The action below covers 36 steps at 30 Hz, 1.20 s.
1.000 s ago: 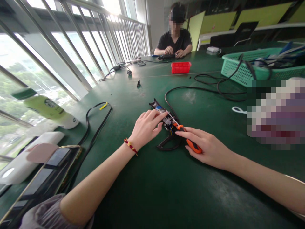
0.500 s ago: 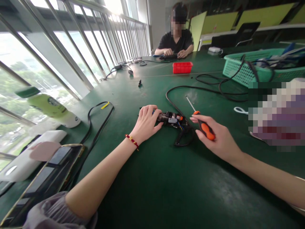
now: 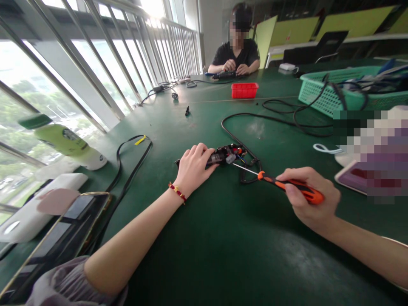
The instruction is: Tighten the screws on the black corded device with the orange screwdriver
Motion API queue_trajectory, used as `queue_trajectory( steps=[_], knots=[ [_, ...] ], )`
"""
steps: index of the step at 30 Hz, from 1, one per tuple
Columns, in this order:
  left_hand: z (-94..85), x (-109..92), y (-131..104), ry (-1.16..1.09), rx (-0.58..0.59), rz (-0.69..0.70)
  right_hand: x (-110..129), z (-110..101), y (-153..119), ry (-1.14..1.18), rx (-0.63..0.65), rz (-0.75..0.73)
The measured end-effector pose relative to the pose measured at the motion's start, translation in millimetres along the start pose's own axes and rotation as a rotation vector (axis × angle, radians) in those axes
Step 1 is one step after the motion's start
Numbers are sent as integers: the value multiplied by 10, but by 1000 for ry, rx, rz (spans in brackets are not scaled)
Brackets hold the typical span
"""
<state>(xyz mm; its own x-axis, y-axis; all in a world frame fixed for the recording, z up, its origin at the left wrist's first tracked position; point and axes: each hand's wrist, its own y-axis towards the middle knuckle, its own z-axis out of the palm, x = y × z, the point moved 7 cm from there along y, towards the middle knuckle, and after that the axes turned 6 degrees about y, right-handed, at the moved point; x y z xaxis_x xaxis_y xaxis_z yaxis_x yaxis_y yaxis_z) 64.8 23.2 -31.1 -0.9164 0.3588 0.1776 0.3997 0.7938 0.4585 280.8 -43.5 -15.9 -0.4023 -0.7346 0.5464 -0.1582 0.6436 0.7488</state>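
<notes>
Head view: the left hand (image 3: 195, 170) is closed over the black body of the opened device (image 3: 217, 157), which lies on the green table (image 3: 204, 255) between the hands. The right hand (image 3: 321, 208) is wrapped around the handle of the orange-and-black screwdriver (image 3: 299, 187); the blade points back toward the exposed parts, its tip just beside the grey component (image 3: 230, 159). Contact at the tip cannot be confirmed.

For good control, brace the body firmly with the left grip, guide the blade at low force, and avoid the thin wires (image 3: 242, 160), which could probably be nicked or pulled.

Containers: the red bin (image 3: 245, 92) stands beyond both grips; its contents cannot be made out. The green basket (image 3: 315, 95), beyond and to the right of the right-hand grip, holds tangled blue and dark items, with a black cable (image 3: 269, 117) leading from its side toward the device.
</notes>
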Motion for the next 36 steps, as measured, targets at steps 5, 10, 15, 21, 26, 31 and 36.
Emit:
queue_trajectory(
  steps=[5, 10, 15, 21, 26, 31, 36],
  knots=[
    [11, 16, 3, -12, -1, 0, -36, -5, 4, -1, -12, 9],
    [8, 8, 5, -20, 2, 6, -22, 14, 17, -11, 17, 8],
    [6, 6, 7, -20, 7, 1, -44, 44, 42, -27, 59, 43],
    [9, 3, 9, -22, 7, 5, -52, 63, 48, -42, 85, 54],
    [0, -4, 9, -13, 5, 7, -2, 51, 54, -28, 88, 9],
    [2, -6, 10, -20, 10, 8, -10, 45, 49, -51, 80, 13],
    [-1, -10, 10, -12, 3, 17, -28, 21, 26, -31, 45, 15]
  ],
)
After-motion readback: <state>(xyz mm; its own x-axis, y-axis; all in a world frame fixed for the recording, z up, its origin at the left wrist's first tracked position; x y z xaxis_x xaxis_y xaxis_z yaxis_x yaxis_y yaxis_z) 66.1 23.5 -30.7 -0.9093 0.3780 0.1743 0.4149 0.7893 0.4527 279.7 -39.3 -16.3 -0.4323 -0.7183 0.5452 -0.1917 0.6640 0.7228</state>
